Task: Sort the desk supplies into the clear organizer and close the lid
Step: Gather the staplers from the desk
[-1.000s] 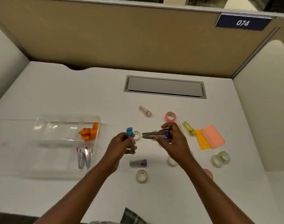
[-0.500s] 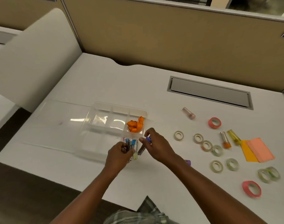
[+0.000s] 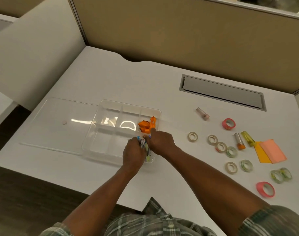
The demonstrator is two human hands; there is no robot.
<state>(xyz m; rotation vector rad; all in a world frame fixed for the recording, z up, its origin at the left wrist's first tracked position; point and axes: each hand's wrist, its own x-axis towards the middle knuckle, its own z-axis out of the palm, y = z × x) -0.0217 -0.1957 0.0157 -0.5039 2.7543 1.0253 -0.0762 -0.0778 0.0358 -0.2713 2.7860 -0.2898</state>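
The clear organizer stands on the white desk, divided into several compartments. Orange clips lie in its far right compartment. Both hands are over the near right compartment, where small staplers lie bunched. My left hand grips a blue-tipped stapler there. My right hand pinches a purple-tipped one beside it. The flat clear lid lies to the left of the organizer.
Right of the organizer lie several tape rolls, two pink rolls, small tubes, a yellow highlighter and orange and pink sticky notes. A grey cable hatch sits at the back. Partition walls enclose the desk.
Both hands carried the staplers left from mid-desk and lowered them into the organizer's near right compartment. The camera view swung left with them.
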